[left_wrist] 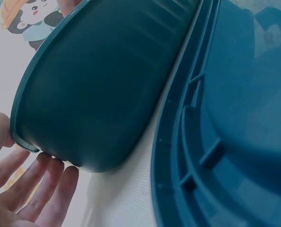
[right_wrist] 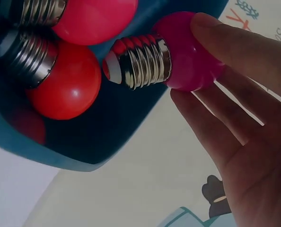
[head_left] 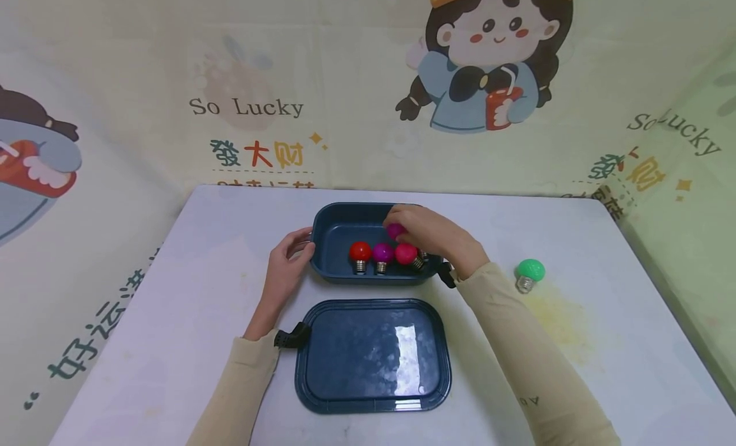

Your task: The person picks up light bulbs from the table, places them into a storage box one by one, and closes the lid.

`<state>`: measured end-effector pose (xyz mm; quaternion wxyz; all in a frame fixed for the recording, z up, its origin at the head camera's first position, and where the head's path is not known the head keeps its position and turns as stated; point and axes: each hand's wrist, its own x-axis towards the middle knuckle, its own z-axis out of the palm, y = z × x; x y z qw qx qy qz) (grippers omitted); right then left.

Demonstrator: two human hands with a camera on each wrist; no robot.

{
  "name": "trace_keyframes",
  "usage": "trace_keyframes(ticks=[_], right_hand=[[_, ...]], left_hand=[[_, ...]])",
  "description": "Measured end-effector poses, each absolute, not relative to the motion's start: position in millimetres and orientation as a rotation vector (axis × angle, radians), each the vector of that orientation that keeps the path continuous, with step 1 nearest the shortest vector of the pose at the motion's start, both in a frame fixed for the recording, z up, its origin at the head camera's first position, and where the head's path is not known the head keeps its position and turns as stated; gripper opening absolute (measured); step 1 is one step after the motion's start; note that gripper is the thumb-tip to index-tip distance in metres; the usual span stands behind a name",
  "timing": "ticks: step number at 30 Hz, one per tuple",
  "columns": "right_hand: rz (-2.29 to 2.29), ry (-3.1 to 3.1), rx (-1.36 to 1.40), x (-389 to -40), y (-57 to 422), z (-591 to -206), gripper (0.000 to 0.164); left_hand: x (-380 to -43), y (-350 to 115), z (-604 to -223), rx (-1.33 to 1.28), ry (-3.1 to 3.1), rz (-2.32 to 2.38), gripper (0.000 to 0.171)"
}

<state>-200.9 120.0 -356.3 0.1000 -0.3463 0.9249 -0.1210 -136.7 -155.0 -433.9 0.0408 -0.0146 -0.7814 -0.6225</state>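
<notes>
A purple light bulb (head_left: pixel 395 230) is pinched by its globe between the thumb and fingers of my right hand (head_left: pixel 425 227). Its silver screw base (right_wrist: pixel 143 61) points into the dark blue box (head_left: pixel 336 216) in the right wrist view. My left hand (head_left: pixel 287 261) holds the box's left end, thumb and fingertips at the rim and outer wall. Along the box's front side lie a red bulb (head_left: pixel 360 251), another purple bulb (head_left: pixel 382 253) and a pink bulb (head_left: pixel 406 253). One more red bulb (right_wrist: pixel 65 85) sits in the right end, mostly hidden by my right hand in the head view.
In front of the box a dark blue lid (head_left: pixel 368 356) lies flat on the white table (head_left: pixel 201 273). To the right of my right forearm is a green bulb (head_left: pixel 530 269). A printed cloth (head_left: pixel 356 82) hangs behind the table and along its sides.
</notes>
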Motion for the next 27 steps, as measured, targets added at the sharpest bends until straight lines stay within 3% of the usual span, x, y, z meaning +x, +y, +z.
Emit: trace_keyframes(ticks=[27], right_hand=[[-0.153,2.621,-0.988,-234.6,91.0,-378.9,0.035]], left_hand=[[-137.2,-156.0,-436.1,-0.046,-2.401,-1.881,0.041]])
